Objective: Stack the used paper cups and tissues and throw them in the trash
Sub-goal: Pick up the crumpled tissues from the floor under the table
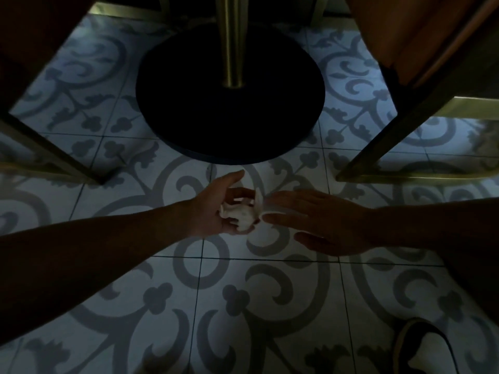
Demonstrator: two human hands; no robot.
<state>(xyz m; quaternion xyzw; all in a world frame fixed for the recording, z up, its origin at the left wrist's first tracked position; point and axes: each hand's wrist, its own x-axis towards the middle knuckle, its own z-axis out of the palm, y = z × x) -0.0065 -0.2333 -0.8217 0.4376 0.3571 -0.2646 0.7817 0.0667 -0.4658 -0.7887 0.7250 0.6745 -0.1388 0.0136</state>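
Note:
A crumpled white tissue lies in the palm of my left hand, low over the patterned tile floor under a table. The fingers of that hand curl loosely around the wad. My right hand reaches in from the right, flat and palm down, its fingertips touching the right edge of the tissue. A small white flap of tissue sticks up between the two hands. No paper cups are in view.
The round black table base with its brass post stands just beyond the hands. Brass chair legs flank it left and right. A shoe shows at the bottom right. The light is dim.

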